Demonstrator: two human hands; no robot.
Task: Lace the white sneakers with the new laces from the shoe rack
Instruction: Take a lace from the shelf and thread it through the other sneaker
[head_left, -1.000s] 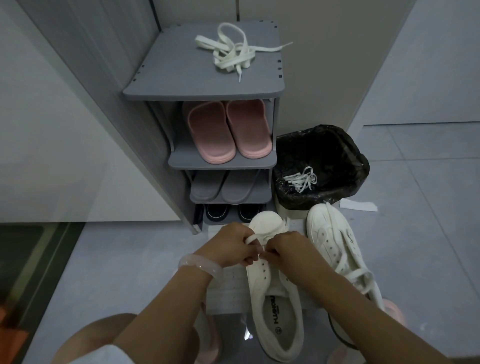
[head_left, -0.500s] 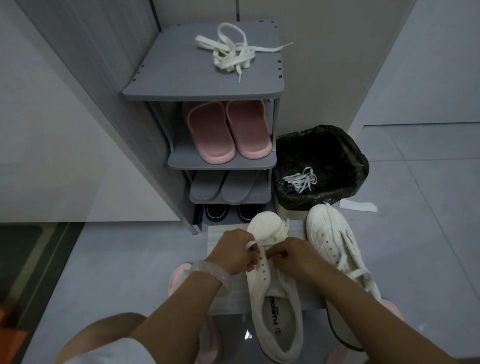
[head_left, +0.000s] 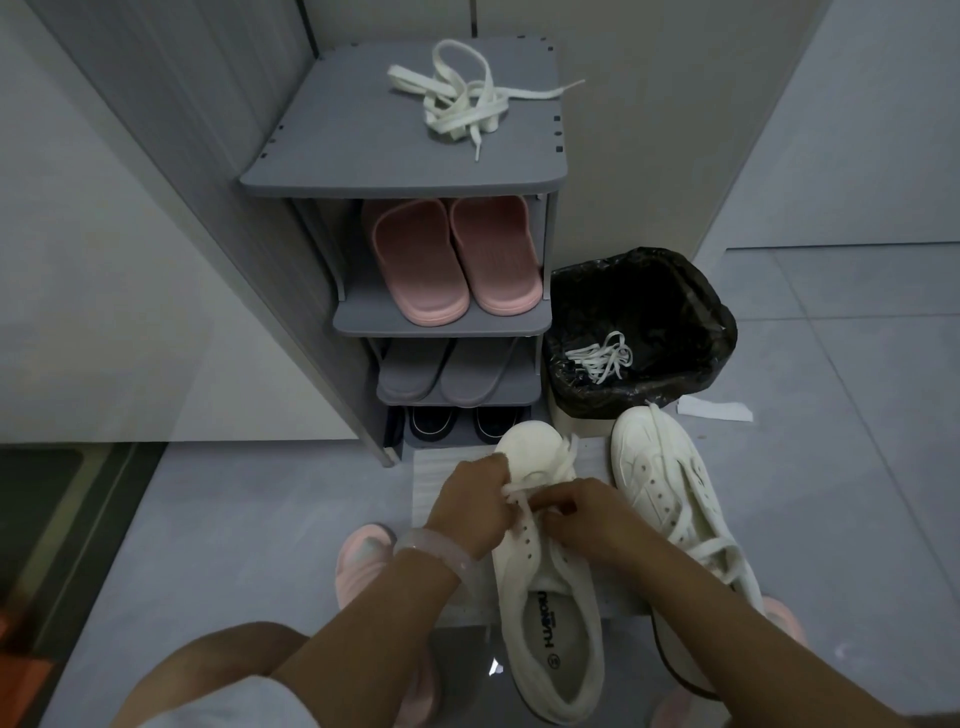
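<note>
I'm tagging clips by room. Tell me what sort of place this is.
Most likely a home entryway or hallway corner. A grey shoe rack stands against the wall with pink slippers on a shelf, a lined bin sits beside it, and the floor is tiled.

The left hand (head_left: 470, 506) and right hand (head_left: 582, 512) meet over the near white leather sneaker (head_left: 545, 597); right of the fingers lies the second white sneaker (head_left: 670, 499); beyond them stands the grey tiered shoe rack (head_left: 363, 156) (loose flat white laces (head_left: 462, 101) on its top shelf); beyond-right, the black-lined waste bin (head_left: 675, 291) holds thin white laces (head_left: 600, 358).
</note>
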